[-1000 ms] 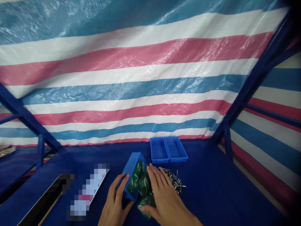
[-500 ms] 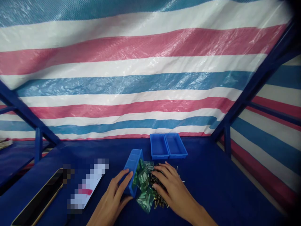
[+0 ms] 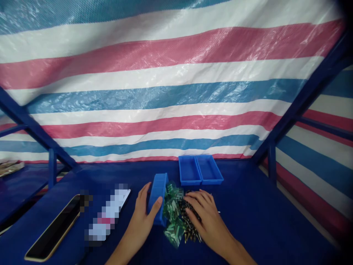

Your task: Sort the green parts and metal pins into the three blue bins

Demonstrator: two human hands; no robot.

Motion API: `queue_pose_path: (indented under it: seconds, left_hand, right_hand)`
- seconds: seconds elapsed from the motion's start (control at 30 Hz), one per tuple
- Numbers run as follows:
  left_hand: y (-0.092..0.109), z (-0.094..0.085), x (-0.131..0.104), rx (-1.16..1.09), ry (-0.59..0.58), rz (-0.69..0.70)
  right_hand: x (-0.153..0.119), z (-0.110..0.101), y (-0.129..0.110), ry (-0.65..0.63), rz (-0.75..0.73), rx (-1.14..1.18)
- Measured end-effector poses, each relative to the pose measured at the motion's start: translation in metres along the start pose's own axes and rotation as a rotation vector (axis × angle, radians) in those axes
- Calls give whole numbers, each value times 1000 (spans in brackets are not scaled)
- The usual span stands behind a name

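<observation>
A blue plastic bin (image 3: 157,191) stands tipped on its side, its mouth toward the right. My left hand (image 3: 143,213) is against it, thumb across its outside and fingers stretched along the left edge. Beside the mouth lie several small clear greenish bags (image 3: 173,209) with slim metal pieces inside. Loose dark and brass-coloured metal parts, like screws (image 3: 190,228), are heaped to the right of the bags; their exact kind is too small to tell. Over this heap rests my right hand (image 3: 205,209), fingers spread and curved, hiding part of it.
Two shallow blue trays (image 3: 200,171) sit side by side at the back of the blue table (image 3: 256,213). On the left lie a dark phone (image 3: 53,228) and a blurred-out pale object (image 3: 110,213). Blue frame posts and a striped tarp (image 3: 165,95) enclose the far side.
My left fingers have left the bin's outer face and spread to its left edge, with the thumb now on that face. The bin stands more upright. My right hand stays over the heap.
</observation>
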State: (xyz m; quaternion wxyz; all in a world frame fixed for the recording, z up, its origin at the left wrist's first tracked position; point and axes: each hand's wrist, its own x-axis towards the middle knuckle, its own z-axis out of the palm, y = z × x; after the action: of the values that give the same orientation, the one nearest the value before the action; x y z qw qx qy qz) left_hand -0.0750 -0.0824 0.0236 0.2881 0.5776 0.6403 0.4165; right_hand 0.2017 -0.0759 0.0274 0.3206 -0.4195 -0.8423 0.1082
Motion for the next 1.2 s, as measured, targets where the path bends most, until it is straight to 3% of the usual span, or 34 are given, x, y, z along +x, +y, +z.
queue_pose_path:
  seconds: [0.07,0.2,0.53,0.73,1.0,1.2]
  left_hand:
    - [-4,10,6,-61,-51,-76]
    - [-5,17,5,-152,-109,-84]
    - [23,17,-24,-116,-159,-80]
    - [38,28,-35,39,-107,30]
    - [53,55,-39,522,-62,145]
    - [53,63,-40,629,-12,217]
  right_hand:
    - [-1,-3,-4,-63,-47,4]
    - [0,-10,-12,-176,-130,1]
    - [2,-12,-12,-313,-145,-32]
    - [1,-10,-9,-216,-157,-37]
    - [-9,-8,13,-16,-35,-7]
    - [-15,-6,23,122,36,38]
